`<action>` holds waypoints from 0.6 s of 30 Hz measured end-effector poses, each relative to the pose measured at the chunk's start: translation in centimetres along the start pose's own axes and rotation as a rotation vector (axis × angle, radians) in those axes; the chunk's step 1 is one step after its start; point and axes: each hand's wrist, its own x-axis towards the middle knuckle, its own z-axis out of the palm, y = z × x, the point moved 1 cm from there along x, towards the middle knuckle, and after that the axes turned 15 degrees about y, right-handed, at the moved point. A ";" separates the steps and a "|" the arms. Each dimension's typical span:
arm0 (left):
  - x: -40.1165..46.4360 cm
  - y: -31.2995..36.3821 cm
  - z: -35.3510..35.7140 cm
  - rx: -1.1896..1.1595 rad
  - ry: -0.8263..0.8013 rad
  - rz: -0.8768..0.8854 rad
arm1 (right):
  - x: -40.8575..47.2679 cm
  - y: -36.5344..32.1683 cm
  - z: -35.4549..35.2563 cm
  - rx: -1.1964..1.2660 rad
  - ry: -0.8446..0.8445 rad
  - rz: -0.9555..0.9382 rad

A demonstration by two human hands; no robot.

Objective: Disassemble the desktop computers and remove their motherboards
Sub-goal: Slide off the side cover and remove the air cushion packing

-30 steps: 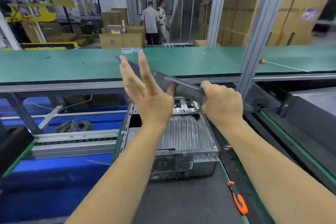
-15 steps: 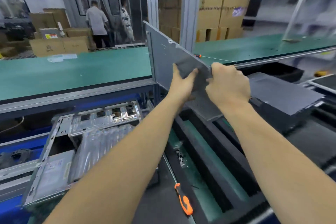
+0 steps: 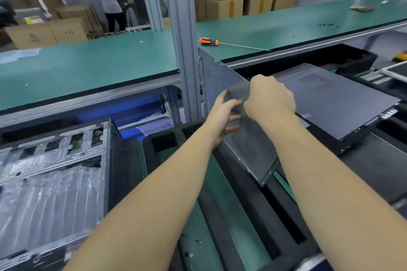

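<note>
Holding the grey side panel (image 3: 244, 138) on its edge, I had it tipped over the black foam tray (image 3: 220, 215), just right of the open computer case (image 3: 55, 171) I took it from. It could slip and bang the closed computer (image 3: 334, 99) beside it, because I only held its top edge. My right hand (image 3: 269, 97) was curled tight over that edge. My left hand (image 3: 222, 116) had its fingers spread nearly flat on the panel's face, thumb up by the edge. An orange screwdriver (image 3: 209, 41) lay far off on the green bench (image 3: 88, 66).
</note>
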 end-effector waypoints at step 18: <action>6.1 -4.7 3.6 0.282 -0.020 -0.028 | 3.8 6.4 10.4 0.002 -0.205 0.177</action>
